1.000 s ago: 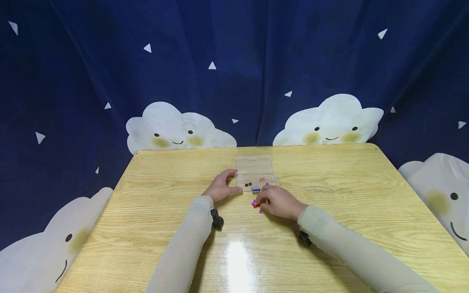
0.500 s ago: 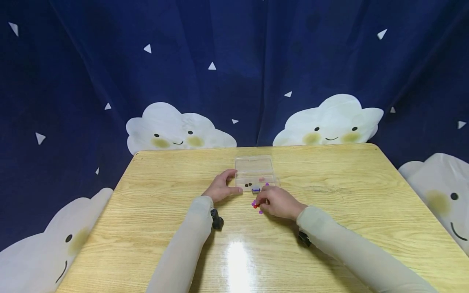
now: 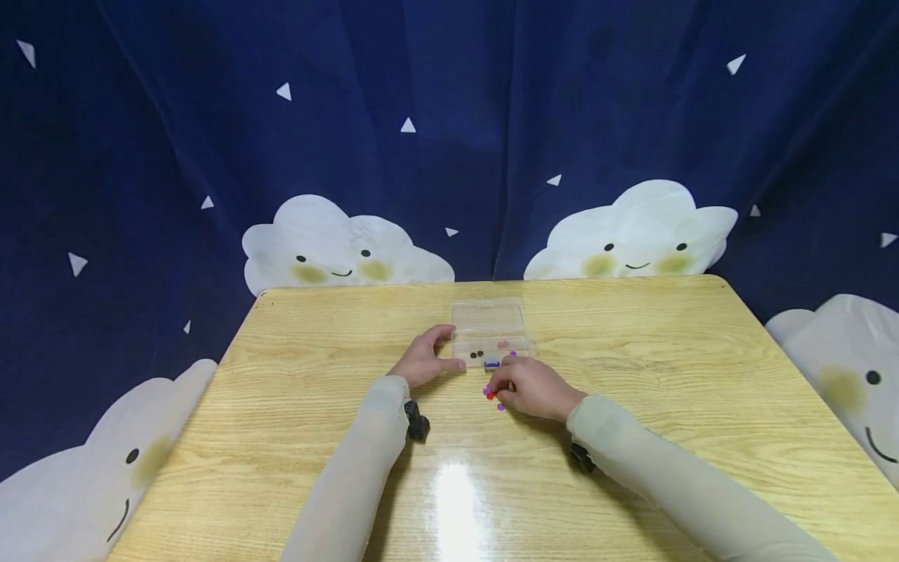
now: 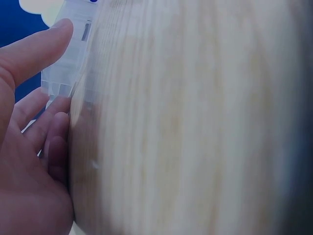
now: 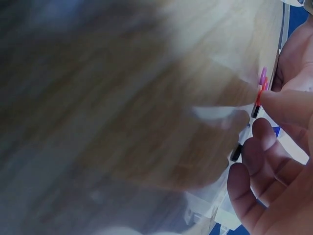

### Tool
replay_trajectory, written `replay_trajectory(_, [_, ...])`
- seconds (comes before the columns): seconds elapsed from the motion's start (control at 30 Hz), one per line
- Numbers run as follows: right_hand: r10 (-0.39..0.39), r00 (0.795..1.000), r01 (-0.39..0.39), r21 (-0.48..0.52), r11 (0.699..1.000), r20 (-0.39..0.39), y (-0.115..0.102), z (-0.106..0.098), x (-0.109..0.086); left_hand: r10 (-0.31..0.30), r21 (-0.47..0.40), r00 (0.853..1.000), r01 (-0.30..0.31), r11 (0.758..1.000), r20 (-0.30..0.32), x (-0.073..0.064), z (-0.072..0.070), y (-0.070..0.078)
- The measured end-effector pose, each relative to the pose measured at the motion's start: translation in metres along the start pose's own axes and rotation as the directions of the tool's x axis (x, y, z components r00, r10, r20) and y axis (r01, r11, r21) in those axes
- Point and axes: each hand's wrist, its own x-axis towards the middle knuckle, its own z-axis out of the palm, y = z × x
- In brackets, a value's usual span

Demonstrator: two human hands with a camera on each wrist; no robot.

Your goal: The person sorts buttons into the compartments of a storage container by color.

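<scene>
An open clear plastic box [image 3: 497,361] lies on the table, with small black pieces [image 3: 476,355] and pinkish pieces [image 3: 502,344] inside. My left hand [image 3: 424,359] holds the box's left end, thumb at the front corner and fingers along the side. Just in front of the box, my right hand [image 3: 530,385] reaches down with curled fingers among small loose pieces. A red piece [image 3: 490,396] and purple pieces [image 3: 501,407] show beside its fingertips. In the right wrist view the thumb overlaps a red piece [image 5: 260,94]; I cannot tell whether anything is pinched.
A blue-and-clear latch [image 3: 492,365] sits at the box's front edge. The box's lid [image 3: 486,314] lies back towards the rear of the wooden table [image 3: 337,328]. A dark blue curtain [image 3: 463,140] with clouds stands behind the table.
Hardly anything differs. The right hand shifts very slightly left over the small pieces; the left hand stays at the box.
</scene>
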Motion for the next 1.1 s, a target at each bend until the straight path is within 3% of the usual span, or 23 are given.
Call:
replay_trajectory(0.83, [0.020, 1.000, -0.020, -0.025, 0.999, -0.003, -0.0036, 0.0023, 0.0018, 0.007, -0.006, 1.000, -0.006, 1.000, 0.005, 0.0003, 0.0000, 0.0006])
replay_trajectory(1.1, [0.077, 0.997, -0.076, -0.045, 0.996, 0.015, -0.0052, 0.0026, 0.0022, -0.002, -0.008, 1.000, 0.002, 1.000, -0.003, -0.0004, 0.0007, 0.0009])
